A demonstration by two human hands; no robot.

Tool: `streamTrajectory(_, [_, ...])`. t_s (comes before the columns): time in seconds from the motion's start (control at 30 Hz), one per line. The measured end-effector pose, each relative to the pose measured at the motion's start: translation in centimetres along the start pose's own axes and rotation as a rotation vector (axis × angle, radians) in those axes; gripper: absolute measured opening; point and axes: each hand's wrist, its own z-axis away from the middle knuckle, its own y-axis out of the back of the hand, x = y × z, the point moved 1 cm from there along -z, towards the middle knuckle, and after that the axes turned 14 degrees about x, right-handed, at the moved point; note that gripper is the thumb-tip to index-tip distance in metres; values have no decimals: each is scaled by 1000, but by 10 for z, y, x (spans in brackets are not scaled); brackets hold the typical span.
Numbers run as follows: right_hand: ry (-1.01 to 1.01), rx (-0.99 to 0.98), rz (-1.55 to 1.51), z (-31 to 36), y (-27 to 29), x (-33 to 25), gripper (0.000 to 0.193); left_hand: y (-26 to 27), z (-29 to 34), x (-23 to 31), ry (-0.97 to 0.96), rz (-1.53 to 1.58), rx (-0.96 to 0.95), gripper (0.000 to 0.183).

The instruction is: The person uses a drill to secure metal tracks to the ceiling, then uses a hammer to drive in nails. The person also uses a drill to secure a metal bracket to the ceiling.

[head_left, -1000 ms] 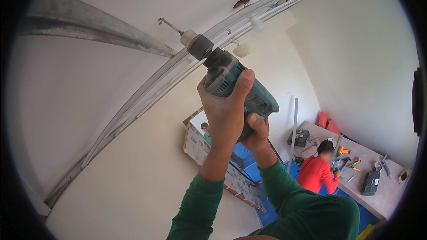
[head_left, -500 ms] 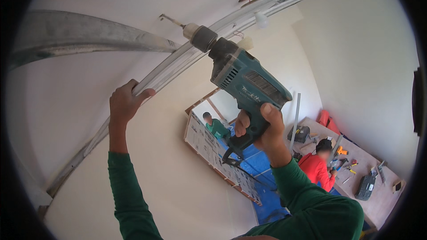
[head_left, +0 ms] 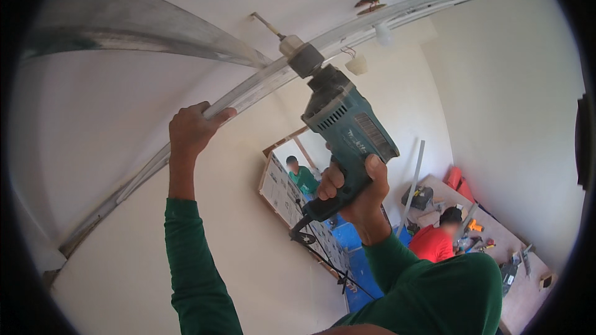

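Observation:
My right hand (head_left: 360, 189) is wrapped round the handle of a teal corded power drill (head_left: 351, 127). The drill points up and to the left, and its long thin bit (head_left: 267, 25) reaches the white ceiling or ends very near it; contact is hard to judge. Its chuck overlaps a long metal channel (head_left: 267, 80) in the view. Left of the drill, my left hand (head_left: 194, 127) grips that channel, thumb along its lower side. A wide grey metal profile (head_left: 143, 22) meets the channel from the upper left.
Below right, a person in red (head_left: 434, 243) works at a table (head_left: 528, 301) strewn with tools. Another person in green (head_left: 302, 177) stands beyond a leaning panel (head_left: 288, 195). A white bulb (head_left: 383, 34) and a wired holder (head_left: 356, 64) hang beside the channel. The drill's black cord (head_left: 329, 257) trails downward.
The drill has tilted more upright, its bit shifting right and slightly up in view. My left hand appears farther right and higher, still on the channel; the whole view has shifted too.

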Motion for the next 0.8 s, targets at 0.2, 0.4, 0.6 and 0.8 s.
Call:
streamTrajectory(0.2, [67,-47,27,6,-6,-2,80,2,1,0,40,28,-50,81])
streamTrajectory(0.4, [49,-38,33,2,-8,-6,78,-2,6,-7,-31,17,103,79])
streamTrajectory(0.6, [17,-83,-33,-3,-7,12,75,-12,4,-18,1,48,40,84])
streamTrajectory(0.8, [49,-81,-16,-13,-8,37,82,-23,5,-31,-40,26,122,91])
